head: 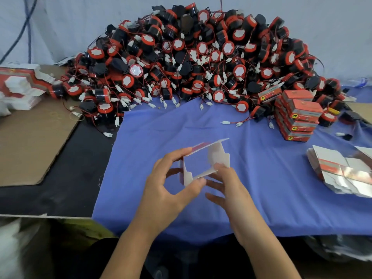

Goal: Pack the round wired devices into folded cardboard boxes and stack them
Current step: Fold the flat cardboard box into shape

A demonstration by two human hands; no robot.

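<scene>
Right now two hands hold one half-open cardboard box (216,156) between them. The left hand (167,188) pinches its left side, and the right hand (231,186) pinches its near right corner. Past the fingers lies one big heap of round wired devices (201,57), too many to count. Off to the right hand's side stand one stack of packed boxes (298,115) and one pile of flat boxes (342,170). Blue cloth (261,188) lies bare around both hands, and its edge is to the left of the left hand.

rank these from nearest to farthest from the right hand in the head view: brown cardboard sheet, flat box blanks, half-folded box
1. half-folded box: centre, held by the right hand itself.
2. flat box blanks: on the blue cloth, to the right.
3. brown cardboard sheet: far left.
</scene>
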